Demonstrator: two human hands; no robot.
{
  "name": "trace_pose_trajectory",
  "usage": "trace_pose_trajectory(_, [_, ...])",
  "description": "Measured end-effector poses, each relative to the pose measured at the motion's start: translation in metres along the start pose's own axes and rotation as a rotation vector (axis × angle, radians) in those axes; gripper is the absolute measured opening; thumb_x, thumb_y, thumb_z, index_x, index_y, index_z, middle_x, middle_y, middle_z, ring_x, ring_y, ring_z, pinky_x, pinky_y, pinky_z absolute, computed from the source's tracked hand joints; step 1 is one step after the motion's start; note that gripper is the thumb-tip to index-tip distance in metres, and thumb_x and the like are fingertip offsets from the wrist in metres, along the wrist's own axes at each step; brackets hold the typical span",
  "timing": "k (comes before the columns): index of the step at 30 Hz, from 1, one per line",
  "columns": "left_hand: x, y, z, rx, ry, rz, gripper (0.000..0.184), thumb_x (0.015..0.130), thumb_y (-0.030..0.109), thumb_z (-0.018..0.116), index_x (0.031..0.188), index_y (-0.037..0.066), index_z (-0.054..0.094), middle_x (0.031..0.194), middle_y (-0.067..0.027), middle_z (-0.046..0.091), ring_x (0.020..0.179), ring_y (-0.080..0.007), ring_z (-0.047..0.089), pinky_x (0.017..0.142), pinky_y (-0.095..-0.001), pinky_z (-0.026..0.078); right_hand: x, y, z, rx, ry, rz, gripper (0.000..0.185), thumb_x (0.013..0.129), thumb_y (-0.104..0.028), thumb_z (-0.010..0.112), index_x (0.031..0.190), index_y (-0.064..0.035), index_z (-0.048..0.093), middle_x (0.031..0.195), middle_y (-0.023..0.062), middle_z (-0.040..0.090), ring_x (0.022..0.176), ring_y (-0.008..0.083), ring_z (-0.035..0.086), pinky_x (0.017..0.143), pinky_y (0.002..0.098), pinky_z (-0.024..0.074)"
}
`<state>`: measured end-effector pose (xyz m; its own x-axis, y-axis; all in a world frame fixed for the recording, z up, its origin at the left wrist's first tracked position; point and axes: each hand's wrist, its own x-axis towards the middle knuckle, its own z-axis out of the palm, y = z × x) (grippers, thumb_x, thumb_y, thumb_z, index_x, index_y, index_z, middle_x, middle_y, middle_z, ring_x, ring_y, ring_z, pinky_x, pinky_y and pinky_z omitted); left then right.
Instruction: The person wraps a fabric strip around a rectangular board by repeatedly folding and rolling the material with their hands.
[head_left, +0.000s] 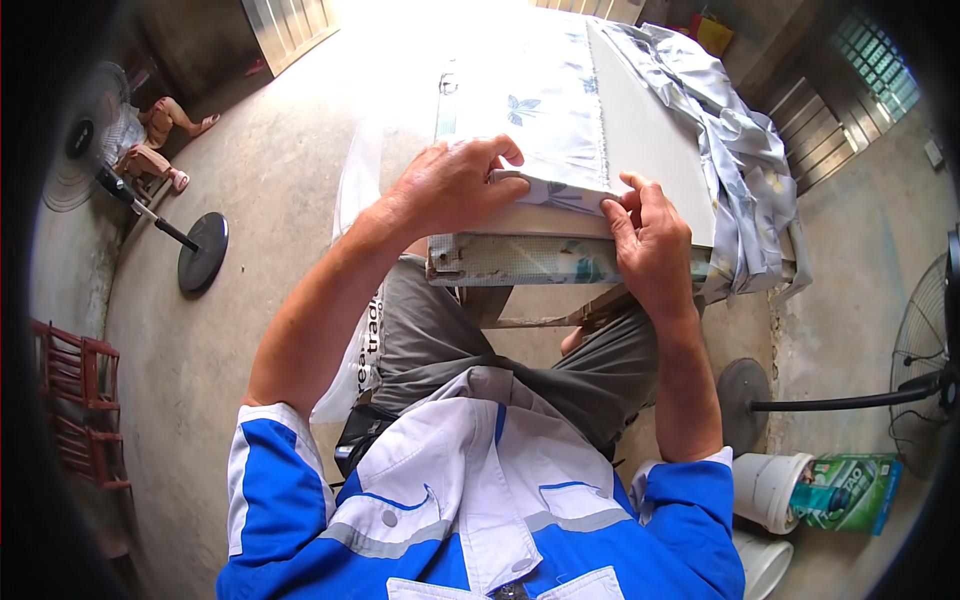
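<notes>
A long strip of white cloth with blue-grey flowers (553, 110) lies on the pale tabletop (655, 130), its right edge frayed. The near end of it is turned up in a narrow fold. My left hand (462, 182) grips the left part of that fold between thumb and fingers. At the right corner, my right hand (650, 232) pinches the cloth with thumb and forefinger, its other fingers curled loosely. Strong light washes out the strip's far end.
A crumpled heap of similar fabric (725, 150) hangs over the table's right side. Fans stand left (203, 252) and right (830, 405). White buckets (765, 490) are on the floor at right. A seated person's leg (150, 160) shows far left, above red wooden chairs (85, 400).
</notes>
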<state>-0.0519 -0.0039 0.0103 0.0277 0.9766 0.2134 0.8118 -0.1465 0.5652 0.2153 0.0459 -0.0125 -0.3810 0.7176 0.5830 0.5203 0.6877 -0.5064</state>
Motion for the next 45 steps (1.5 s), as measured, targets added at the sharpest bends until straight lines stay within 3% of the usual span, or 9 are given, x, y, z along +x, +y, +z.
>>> trace_pose_trajectory(7, [0.005, 0.010, 0.003, 0.129, -0.009, -0.061, 0.055, 0.090, 0.046, 0.075, 0.129, 0.008, 0.071, 0.092, -0.0154, 0.077, 0.088, -0.0278, 0.076, 0.081, -0.0417, 0.058, 0.010, -0.007, -0.003, 0.013, -0.085, 0.124, 0.037, 0.095, -0.010, 0.078, 0.125, 0.0060, 0.066, 0.088, 0.0181, 0.071, 0.085, 0.0349, 0.070, 0.079, 0.0460, 0.0559])
trace_pose_trajectory(13, [0.007, 0.009, -0.004, 0.213, -0.038, -0.058, 0.058, 0.091, 0.049, 0.075, 0.132, 0.008, 0.068, 0.095, -0.0168, 0.077, 0.093, -0.0309, 0.076, 0.084, -0.0431, 0.058, 0.005, -0.004, 0.007, -0.426, -0.026, -0.122, 0.038, 0.098, -0.020, 0.074, 0.127, 0.0044, 0.066, 0.116, 0.0214, 0.070, 0.107, 0.0369, 0.068, 0.093, 0.0483, 0.0541])
trace_pose_trajectory(20, [0.011, 0.000, -0.002, 0.287, -0.009, -0.047, 0.063, 0.092, 0.058, 0.073, 0.129, 0.008, 0.068, 0.096, -0.0151, 0.077, 0.096, -0.0320, 0.076, 0.084, -0.0454, 0.057, -0.012, -0.056, 0.044, -0.225, -0.135, -0.404, 0.071, 0.096, -0.037, 0.076, 0.147, 0.0085, 0.055, 0.149, 0.0294, 0.058, 0.144, 0.0426, 0.051, 0.122, 0.0549, 0.0320])
trace_pose_trajectory(24, [0.007, 0.005, -0.001, 0.302, -0.009, -0.103, 0.061, 0.093, 0.060, 0.073, 0.128, 0.011, 0.068, 0.097, -0.0142, 0.077, 0.095, -0.0314, 0.076, 0.084, -0.0450, 0.057, -0.013, -0.050, 0.053, -0.250, -0.225, -0.368, 0.087, 0.098, -0.051, 0.069, 0.154, 0.0120, 0.046, 0.157, 0.0318, 0.050, 0.154, 0.0441, 0.040, 0.128, 0.0552, 0.0233])
trace_pose_trajectory(34, [0.001, 0.006, 0.001, 0.304, 0.018, -0.070, 0.061, 0.092, 0.062, 0.073, 0.125, 0.011, 0.068, 0.106, -0.0160, 0.076, 0.100, -0.0324, 0.075, 0.087, -0.0447, 0.057, -0.029, -0.015, 0.015, -0.425, -0.261, -0.291, 0.084, 0.105, -0.062, 0.051, 0.152, 0.0075, 0.053, 0.161, 0.0269, 0.050, 0.157, 0.0378, 0.039, 0.129, 0.0541, 0.0234])
trace_pose_trajectory(37, [-0.003, 0.005, 0.001, 0.233, 0.014, -0.056, 0.057, 0.095, 0.056, 0.073, 0.129, 0.011, 0.068, 0.115, -0.0165, 0.075, 0.105, -0.0344, 0.074, 0.093, -0.0458, 0.057, -0.031, -0.014, 0.015, -0.427, -0.267, -0.284, 0.083, 0.107, -0.062, 0.048, 0.153, 0.0067, 0.053, 0.162, 0.0255, 0.049, 0.157, 0.0374, 0.038, 0.128, 0.0551, 0.0227])
trace_pose_trajectory(40, [-0.019, 0.008, -0.004, 0.313, 0.193, 0.038, 0.043, 0.098, 0.034, 0.074, 0.129, 0.005, 0.068, 0.126, -0.0147, 0.072, 0.119, -0.0331, 0.070, 0.100, -0.0469, 0.056, -0.029, -0.015, 0.013, -0.437, -0.277, -0.281, 0.083, 0.107, -0.062, 0.047, 0.153, 0.0064, 0.053, 0.162, 0.0245, 0.049, 0.158, 0.0366, 0.037, 0.127, 0.0558, 0.0226])
trace_pose_trajectory(44, [-0.026, 0.019, 0.008, 0.278, 0.333, 0.474, 0.026, 0.096, 0.014, 0.073, 0.121, 0.005, 0.073, 0.125, -0.0136, 0.073, 0.122, -0.0308, 0.068, 0.104, -0.0454, 0.055, -0.028, -0.017, 0.012, -0.441, -0.286, -0.292, 0.081, 0.107, -0.060, 0.049, 0.152, 0.0066, 0.053, 0.162, 0.0243, 0.049, 0.157, 0.0361, 0.038, 0.125, 0.0553, 0.0243])
trace_pose_trajectory(45, [-0.029, 0.024, 0.014, 0.228, 0.282, 0.481, 0.029, 0.101, 0.020, 0.070, 0.125, 0.004, 0.073, 0.134, -0.0158, 0.072, 0.129, -0.0346, 0.066, 0.110, -0.0459, 0.053, -0.029, -0.017, 0.013, -0.437, -0.285, -0.292, 0.079, 0.107, -0.059, 0.049, 0.152, 0.0065, 0.054, 0.161, 0.0243, 0.050, 0.157, 0.0361, 0.039, 0.125, 0.0553, 0.0246])
